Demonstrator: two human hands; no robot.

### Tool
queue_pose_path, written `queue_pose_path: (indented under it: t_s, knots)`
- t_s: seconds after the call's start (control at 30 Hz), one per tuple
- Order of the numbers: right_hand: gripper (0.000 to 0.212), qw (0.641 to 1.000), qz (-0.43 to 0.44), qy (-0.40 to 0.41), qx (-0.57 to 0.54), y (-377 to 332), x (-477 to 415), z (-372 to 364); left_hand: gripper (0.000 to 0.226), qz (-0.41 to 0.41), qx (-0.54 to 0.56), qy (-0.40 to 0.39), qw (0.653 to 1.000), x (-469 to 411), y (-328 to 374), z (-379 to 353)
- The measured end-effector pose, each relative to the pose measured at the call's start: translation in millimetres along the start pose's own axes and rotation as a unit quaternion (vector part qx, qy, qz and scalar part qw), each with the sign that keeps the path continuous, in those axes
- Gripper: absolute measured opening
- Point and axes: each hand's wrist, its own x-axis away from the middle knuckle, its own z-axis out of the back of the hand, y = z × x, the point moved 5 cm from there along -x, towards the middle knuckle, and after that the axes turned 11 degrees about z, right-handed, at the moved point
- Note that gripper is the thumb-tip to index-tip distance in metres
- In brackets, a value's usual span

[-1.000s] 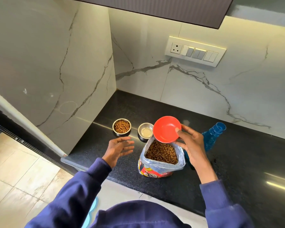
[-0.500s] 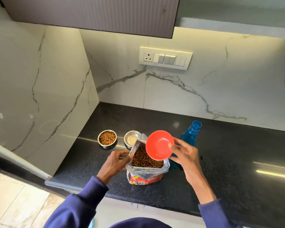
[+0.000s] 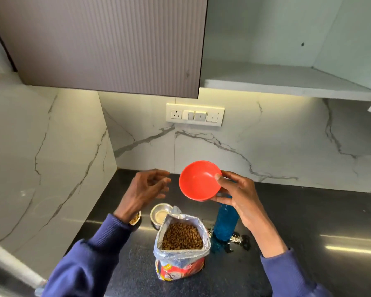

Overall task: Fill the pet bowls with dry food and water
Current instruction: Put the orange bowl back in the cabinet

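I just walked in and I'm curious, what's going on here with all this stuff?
A person is getting pet food ready. Their right grip holds an empty red plastic bowl up above the black speckled counter. Their left grip is open in the air, holding nothing. Below stands an open bag of brown dry kibble, with a blue plastic bottle beside it. A small steel bowl sits behind the bag; a second steel bowl with kibble peeks out behind the left wrist.
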Motion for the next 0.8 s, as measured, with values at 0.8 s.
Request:
queue_pose_path:
  t_s: [0.8]
  knots:
    - [0.012, 0.99, 0.127, 0.054, 0.015, -228, -97, 20, 0.086, -0.433, -0.3, 0.372, 0.764, -44, 235, 17]
